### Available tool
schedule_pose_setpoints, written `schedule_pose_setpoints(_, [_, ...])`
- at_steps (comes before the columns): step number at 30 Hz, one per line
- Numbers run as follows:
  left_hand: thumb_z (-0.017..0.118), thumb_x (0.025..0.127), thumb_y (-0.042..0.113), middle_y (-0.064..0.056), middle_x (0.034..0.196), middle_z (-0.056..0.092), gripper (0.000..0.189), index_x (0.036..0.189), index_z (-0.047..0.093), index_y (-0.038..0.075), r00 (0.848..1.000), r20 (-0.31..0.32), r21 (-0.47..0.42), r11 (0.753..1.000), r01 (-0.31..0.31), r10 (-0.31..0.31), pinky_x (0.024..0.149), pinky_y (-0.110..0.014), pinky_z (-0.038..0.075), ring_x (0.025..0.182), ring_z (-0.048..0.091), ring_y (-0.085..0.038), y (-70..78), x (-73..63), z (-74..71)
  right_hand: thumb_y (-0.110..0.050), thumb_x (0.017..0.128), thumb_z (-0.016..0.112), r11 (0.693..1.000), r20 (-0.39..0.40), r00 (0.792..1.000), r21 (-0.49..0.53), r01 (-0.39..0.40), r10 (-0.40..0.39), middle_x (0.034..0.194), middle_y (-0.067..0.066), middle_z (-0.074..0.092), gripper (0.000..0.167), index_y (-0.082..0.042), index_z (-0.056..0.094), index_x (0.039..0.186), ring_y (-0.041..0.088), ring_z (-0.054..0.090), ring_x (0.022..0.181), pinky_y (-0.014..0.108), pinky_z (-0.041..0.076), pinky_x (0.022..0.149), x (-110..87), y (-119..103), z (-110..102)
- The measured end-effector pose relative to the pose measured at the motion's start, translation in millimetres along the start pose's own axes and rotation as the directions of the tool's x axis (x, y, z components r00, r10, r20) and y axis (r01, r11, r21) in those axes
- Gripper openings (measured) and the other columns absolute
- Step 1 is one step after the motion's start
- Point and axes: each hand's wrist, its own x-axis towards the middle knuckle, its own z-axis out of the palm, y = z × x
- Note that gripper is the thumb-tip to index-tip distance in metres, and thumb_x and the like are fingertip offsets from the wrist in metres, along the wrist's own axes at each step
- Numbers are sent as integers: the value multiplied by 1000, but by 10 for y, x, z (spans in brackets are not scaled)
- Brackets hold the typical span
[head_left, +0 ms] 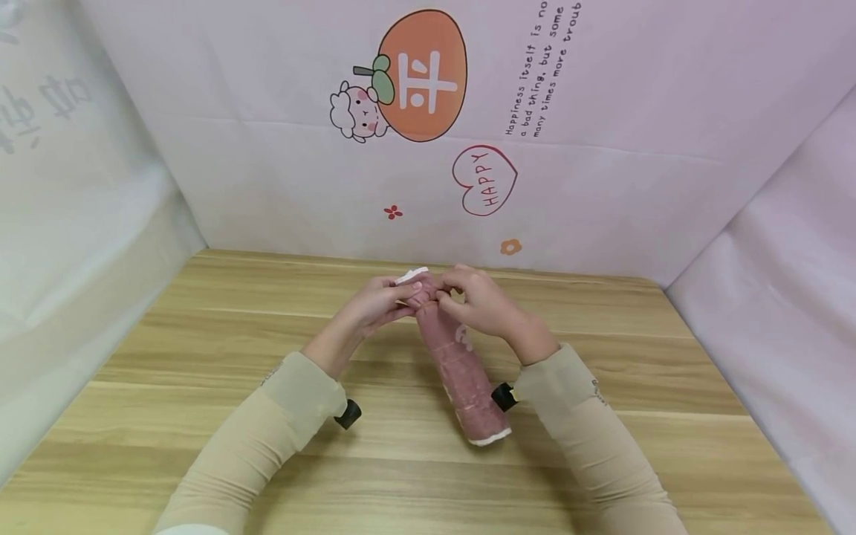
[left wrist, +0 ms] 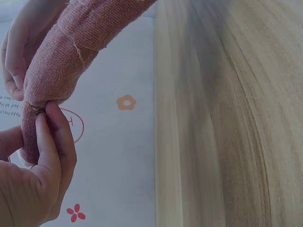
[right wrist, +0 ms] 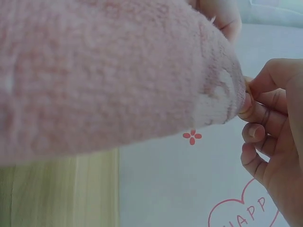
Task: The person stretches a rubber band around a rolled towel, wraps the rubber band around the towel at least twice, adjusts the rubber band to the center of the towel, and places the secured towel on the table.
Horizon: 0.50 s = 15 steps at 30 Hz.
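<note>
A rolled pink towel [head_left: 461, 371] with white edges slants over the table, narrowed near its far end. My left hand [head_left: 384, 303] grips the short far end between thumb and fingers, also clear in the left wrist view, where the left hand [left wrist: 40, 175] holds the towel [left wrist: 61, 61] just past the narrowed part. A thin yellowish rubber band [right wrist: 246, 112] circles that narrow part. With thumb and index finger, my right hand [head_left: 478, 301] pinches the band beside the towel; in the right wrist view the right hand [right wrist: 279, 127] has its other fingers curled.
Beneath the hands is a wood-grain table [head_left: 234, 416]. A white printed cloth [head_left: 281, 186] rises behind its far edge, and pale cloth hangs along both sides. Small black wrist cameras, left camera [head_left: 348, 414] and right camera [head_left: 504, 397], sit at the sleeves.
</note>
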Motion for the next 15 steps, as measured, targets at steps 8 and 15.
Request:
schedule_pose_setpoints(8, [55,105,3,-6,88,64,22,117,60,-14,1000,4,18,1000,17,-17,73,-20,58,73,64,-8,-4,-7,8,-2,92,60,1000,8,1000,5,5,-5,86,5,64,11,-2,70,91,31,58,84,43,51,71,-9,6,1])
schedule_pose_setpoints(15, [55,105,6,-8,95,63,26,121,59,-15,1000,0,39,999,15,-15,75,-21,58,76,63,-9,-10,-3,15,-4,91,57,1000,18,1000,-17,17,-17,82,3,60,10,-5,67,90,24,54,80,36,48,69,-22,24,-6])
